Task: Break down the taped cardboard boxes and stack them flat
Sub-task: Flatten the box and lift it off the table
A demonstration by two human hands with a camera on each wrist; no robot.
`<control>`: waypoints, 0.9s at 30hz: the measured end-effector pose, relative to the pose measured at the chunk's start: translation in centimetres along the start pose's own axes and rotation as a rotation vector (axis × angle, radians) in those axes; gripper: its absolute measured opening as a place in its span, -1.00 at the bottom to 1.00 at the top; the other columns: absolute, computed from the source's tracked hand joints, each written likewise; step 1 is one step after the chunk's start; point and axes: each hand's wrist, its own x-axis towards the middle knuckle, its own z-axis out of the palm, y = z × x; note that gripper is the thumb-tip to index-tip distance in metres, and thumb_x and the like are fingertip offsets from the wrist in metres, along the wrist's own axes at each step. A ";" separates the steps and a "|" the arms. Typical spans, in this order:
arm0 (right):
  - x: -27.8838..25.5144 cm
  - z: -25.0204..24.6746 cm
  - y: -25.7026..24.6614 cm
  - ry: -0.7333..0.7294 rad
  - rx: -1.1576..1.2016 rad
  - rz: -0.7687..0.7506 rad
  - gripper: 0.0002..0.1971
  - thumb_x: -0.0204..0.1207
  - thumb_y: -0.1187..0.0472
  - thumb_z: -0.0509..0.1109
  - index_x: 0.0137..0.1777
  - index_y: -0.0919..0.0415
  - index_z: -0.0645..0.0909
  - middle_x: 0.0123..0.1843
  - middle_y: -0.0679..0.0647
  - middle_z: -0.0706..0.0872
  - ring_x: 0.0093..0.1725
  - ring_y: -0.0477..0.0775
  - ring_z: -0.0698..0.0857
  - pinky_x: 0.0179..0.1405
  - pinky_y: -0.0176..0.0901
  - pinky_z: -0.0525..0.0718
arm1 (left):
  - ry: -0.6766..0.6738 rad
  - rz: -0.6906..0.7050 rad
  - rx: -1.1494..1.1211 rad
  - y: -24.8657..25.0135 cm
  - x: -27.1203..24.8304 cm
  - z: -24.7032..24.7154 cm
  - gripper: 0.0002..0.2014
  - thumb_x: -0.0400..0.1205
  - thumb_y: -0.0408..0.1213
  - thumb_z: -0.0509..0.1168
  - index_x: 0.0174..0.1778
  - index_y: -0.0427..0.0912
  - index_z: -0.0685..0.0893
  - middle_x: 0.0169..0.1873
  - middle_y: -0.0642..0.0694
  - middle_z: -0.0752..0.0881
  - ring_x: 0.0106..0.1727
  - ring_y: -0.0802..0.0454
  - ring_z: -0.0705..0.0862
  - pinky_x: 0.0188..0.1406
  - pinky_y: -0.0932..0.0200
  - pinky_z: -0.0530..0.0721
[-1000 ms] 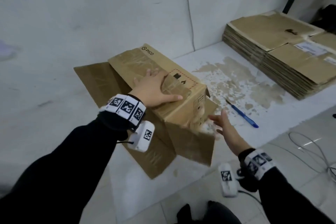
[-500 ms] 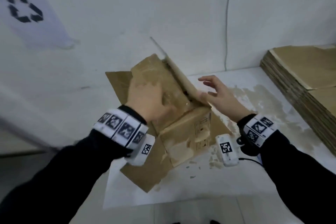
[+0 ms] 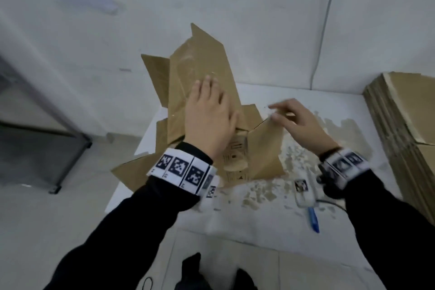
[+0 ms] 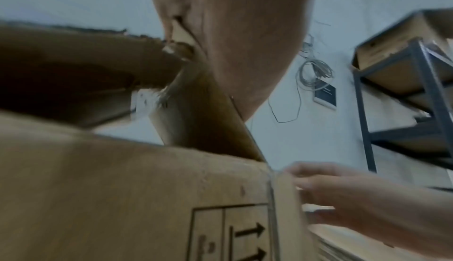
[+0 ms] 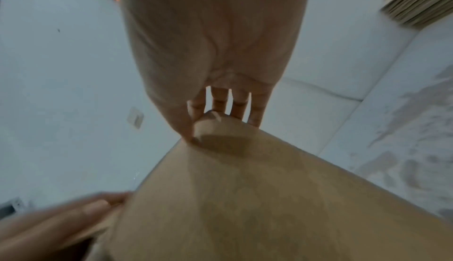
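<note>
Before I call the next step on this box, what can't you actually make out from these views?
- Tape on the box: no view shows whether any seam is still stuck.
- Right hand grip on the flap: head view blurred; right wrist view shows only its thumb there.
- Box print: too blurred to read.
- Flat stack: cut off by the head view's right edge.

Left hand [image 3: 209,120] pressed flat, fingers straight; right hand [image 3: 299,122] pinching with thumb and fingers.
</note>
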 end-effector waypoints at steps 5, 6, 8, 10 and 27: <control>-9.9 -1.6 -1.6 -0.105 0.002 0.013 -0.86 0.54 0.36 0.39 -0.05 0.09 0.64 -0.10 -0.11 0.69 -0.04 -0.07 0.68 -0.19 -0.29 0.68 | -0.108 -0.063 0.065 2.3 -0.1 -0.5 -0.17 0.63 0.34 -0.17 0.66 -0.22 0.16 0.65 -0.38 0.03 0.68 -0.28 -0.05 0.62 -0.23 -0.15; -11.5 -0.9 -2.2 -0.169 0.033 0.020 -0.82 0.52 0.39 0.41 -0.02 0.08 0.63 -0.08 -0.14 0.68 -0.02 -0.09 0.68 -0.21 -0.32 0.68 | -0.146 -0.063 0.091 3.3 -0.1 -0.6 -0.03 0.54 0.46 -0.17 0.67 -0.25 0.10 0.64 -0.41 0.00 0.67 -0.33 -0.09 0.61 -0.27 -0.18; -13.5 0.8 -3.7 -0.262 0.119 0.058 -0.81 0.50 0.29 0.43 0.06 0.09 0.57 -0.04 -0.18 0.63 0.03 -0.11 0.66 -0.19 -0.33 0.70 | -0.209 -0.049 0.178 4.8 -0.3 -0.6 0.12 0.42 0.58 -0.16 0.68 -0.27 -0.01 0.63 -0.46 -0.10 0.65 -0.43 -0.18 0.58 -0.33 -0.22; -13.9 2.0 -4.8 -0.365 0.201 0.084 -0.75 0.52 0.07 0.41 0.12 0.13 0.53 0.01 -0.14 0.62 0.07 -0.08 0.65 -0.10 -0.23 0.74 | -0.215 -0.038 0.200 4.9 -0.7 -0.5 0.10 0.42 0.55 -0.11 0.69 -0.23 -0.05 0.63 -0.47 -0.14 0.63 -0.46 -0.22 0.57 -0.36 -0.24; 8.3 7.7 3.2 -0.128 -0.544 0.105 -0.67 0.66 0.12 0.14 0.29 0.33 0.47 0.04 0.40 0.69 -0.01 0.38 0.68 -0.17 -0.02 0.53 | -0.065 0.118 0.084 -0.5 -6.4 -0.1 -0.05 0.30 0.47 0.07 0.52 -0.07 0.48 0.60 -0.28 0.29 0.66 -0.30 0.11 0.47 -0.54 0.01</control>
